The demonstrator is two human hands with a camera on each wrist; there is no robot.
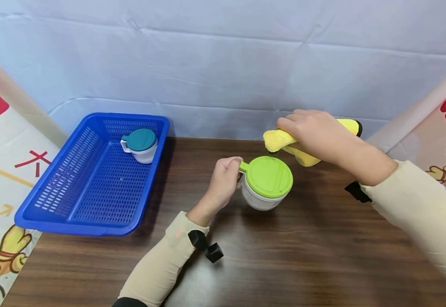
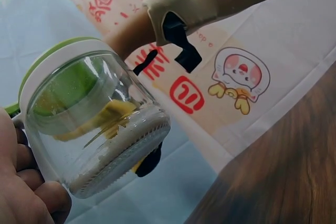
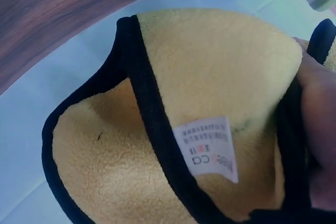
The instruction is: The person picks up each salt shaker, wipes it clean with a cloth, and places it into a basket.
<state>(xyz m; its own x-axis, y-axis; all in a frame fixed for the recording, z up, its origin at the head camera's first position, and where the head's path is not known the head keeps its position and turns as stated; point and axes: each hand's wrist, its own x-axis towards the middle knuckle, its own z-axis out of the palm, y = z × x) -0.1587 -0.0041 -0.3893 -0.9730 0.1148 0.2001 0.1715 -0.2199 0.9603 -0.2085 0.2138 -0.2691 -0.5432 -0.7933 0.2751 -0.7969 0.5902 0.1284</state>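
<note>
A clear glass seasoning jar [image 2: 79,108] with a lime-green lid [image 1: 269,177] is held off the table by its handle. My left hand [image 1: 224,179] grips that handle, thumb near the lid's tab. Through the glass in the left wrist view, some pale matter shows at the jar's bottom. My right hand [image 1: 315,132] holds a folded yellow cloth [image 1: 305,155] just behind and to the right of the jar. Black edging and a white label [image 3: 206,148] on the cloth show in the right wrist view. Whether the cloth touches the jar I cannot tell.
On the left of the brown wooden table [image 1: 284,264] stands a blue plastic basket [image 1: 82,230]. A second jar with a teal lid [image 1: 141,140] sits in its far right corner. A pale cloth backdrop [image 1: 223,64] rises behind the table.
</note>
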